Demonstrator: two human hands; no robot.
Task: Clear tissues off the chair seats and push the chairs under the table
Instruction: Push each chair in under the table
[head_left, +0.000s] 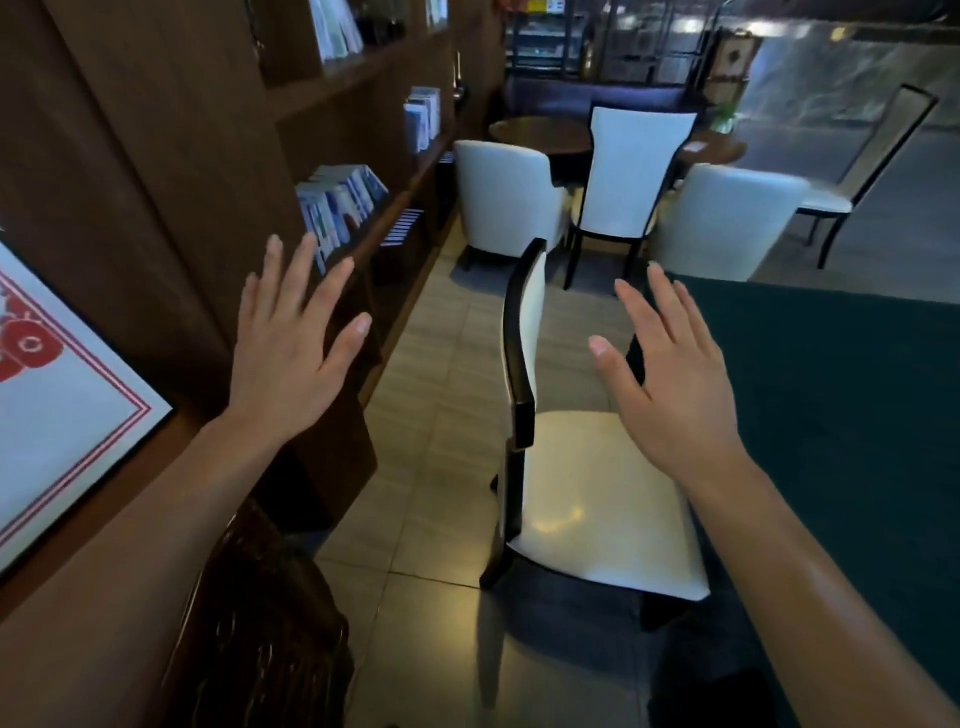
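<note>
I hold my left hand (291, 343) and right hand (670, 374) wide, gripping nothing, above the tissue-free chair (587, 499), ready to push it under the table (841, 395).

I see a tiled floor (436, 415) in pale beige running between a dark wooden shelf unit (171, 171) on my left and a table under a dark green cloth (841, 395) on my right. A white-seated chair (587, 499) with a dark frame stands on the tiles, its seat edge just beside the cloth. Farther off on the floor stand two white armchairs (506, 195), another white-backed chair (631, 171), and a round dark table (540, 132). Booklets (340, 208) stand on the shelves.
</note>
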